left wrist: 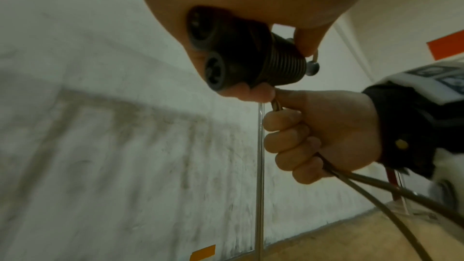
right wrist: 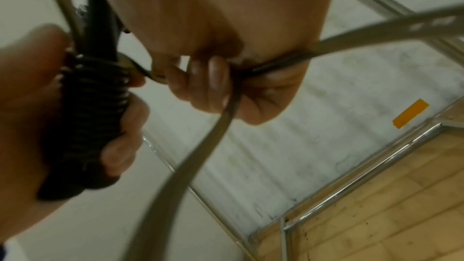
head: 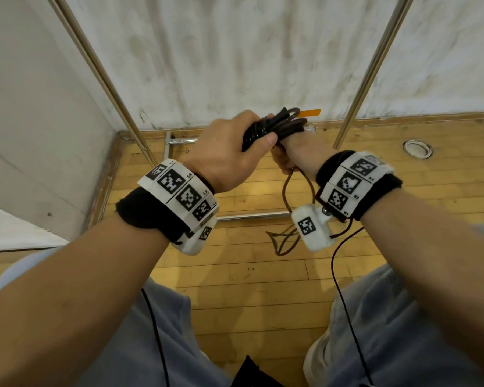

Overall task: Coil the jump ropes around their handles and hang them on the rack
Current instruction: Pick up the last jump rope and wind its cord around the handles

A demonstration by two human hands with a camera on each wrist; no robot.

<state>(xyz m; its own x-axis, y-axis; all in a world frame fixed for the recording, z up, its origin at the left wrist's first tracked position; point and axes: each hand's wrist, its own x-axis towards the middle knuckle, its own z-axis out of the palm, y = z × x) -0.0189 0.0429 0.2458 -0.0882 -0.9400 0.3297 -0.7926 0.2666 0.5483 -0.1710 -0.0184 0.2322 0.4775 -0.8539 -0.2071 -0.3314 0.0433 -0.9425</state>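
The left hand (head: 229, 152) holds the two black ribbed handles (left wrist: 236, 55) side by side, fingers curled round them and the thumb pressed along the grip, up in front of the chest between the two steel rack poles (head: 372, 68). The rope (head: 288, 125) is wound in a few dark brown turns over the top of the handles. Just beside and touching the left hand, the right hand (left wrist: 323, 136) is closed in a fist round the rope, all four fingers (left wrist: 286, 140) curled tight and pressed together, with two strands running out below the fist. From there the rope hangs in a loop past the right wrist and its slack lies on the wooden floor (head: 249, 275) near the rack's low base bar (head: 252, 216). An orange tape strip (head: 310, 112) sits on the white wall (head: 235, 51) behind the hands.
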